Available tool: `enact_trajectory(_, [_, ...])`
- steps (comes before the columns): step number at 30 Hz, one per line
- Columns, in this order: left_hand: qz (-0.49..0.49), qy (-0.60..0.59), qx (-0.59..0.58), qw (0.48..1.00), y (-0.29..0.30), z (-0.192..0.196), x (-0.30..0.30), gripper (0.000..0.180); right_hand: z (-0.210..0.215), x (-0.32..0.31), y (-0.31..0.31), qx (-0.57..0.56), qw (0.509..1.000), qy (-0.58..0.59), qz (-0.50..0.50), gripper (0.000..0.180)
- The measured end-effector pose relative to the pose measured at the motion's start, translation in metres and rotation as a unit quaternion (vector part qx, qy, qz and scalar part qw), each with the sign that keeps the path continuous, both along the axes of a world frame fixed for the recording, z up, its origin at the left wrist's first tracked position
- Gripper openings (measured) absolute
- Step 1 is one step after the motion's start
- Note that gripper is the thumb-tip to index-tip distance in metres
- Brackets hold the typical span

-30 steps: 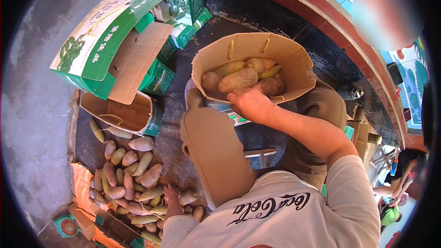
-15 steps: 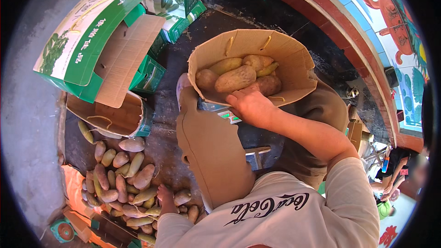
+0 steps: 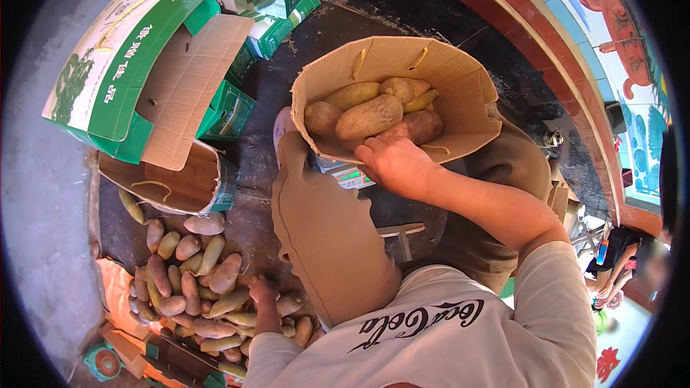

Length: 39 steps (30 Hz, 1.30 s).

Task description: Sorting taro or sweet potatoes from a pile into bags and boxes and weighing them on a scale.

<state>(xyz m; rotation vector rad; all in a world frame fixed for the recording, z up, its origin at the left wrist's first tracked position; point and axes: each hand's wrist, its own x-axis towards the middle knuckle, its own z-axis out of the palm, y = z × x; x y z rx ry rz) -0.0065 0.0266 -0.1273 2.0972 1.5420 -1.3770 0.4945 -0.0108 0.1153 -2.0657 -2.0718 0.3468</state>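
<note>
An open cardboard box [image 3: 460,72] stands before me, holding several long, potato-like tubers [image 3: 370,116] with yellowish to reddish-brown skin. My right hand [image 3: 399,165] is closed over the near rim of this box, its fingers beside a reddish tuber. Down at the left, my left hand [image 3: 264,290] hovers at the right side of a floor pile of similar tubers [image 3: 225,273]. Its fingers look loosely spread, with no tuber visible in them. Partly hidden under the box is a scale [image 3: 348,177] with a lit green display.
Another open box [image 3: 183,172], with a raised green-and-white lid [image 3: 122,65], stands left of my knee. More green cartons [image 3: 273,21] are behind it. An orange sheet [image 3: 115,291] edges the pile. A painted wall [image 3: 625,43] curves along the right, with another person [image 3: 611,266] at far right.
My left hand has moved slightly up and right over the pile. My right hand stays on the box rim. The view has shifted a little.
</note>
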Motion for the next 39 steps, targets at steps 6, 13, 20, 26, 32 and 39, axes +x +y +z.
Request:
enact_trajectory(6, [-0.071,-0.100,0.047,0.991,0.009,0.007,0.014,0.074,0.001,0.000,-0.002,0.002,1.000,0.007,-0.013,0.010])
enact_trajectory(13, [0.065,-0.255,0.101,0.959,0.018,0.035,0.032,0.075,-0.002,-0.001,-0.004,-0.006,1.000,0.008,-0.016,0.013])
enact_trajectory(20, [0.316,-0.476,0.117,0.813,0.012,0.043,0.053,0.069,-0.003,0.005,-0.011,0.009,1.000,0.009,-0.015,0.009])
enact_trajectory(26, [0.580,-0.672,0.031,0.461,0.008,-0.017,0.031,0.057,0.001,-0.002,-0.004,-0.015,0.999,0.028,0.011,0.012])
enact_trajectory(32, [0.264,-0.450,0.186,0.833,0.031,0.001,0.040,0.061,0.005,0.006,-0.011,-0.032,0.999,0.043,0.007,0.016])
enact_trajectory(39, [0.262,-0.405,0.184,0.856,0.051,0.023,0.050,0.064,0.007,0.006,-0.013,-0.025,0.998,0.051,0.002,0.018])
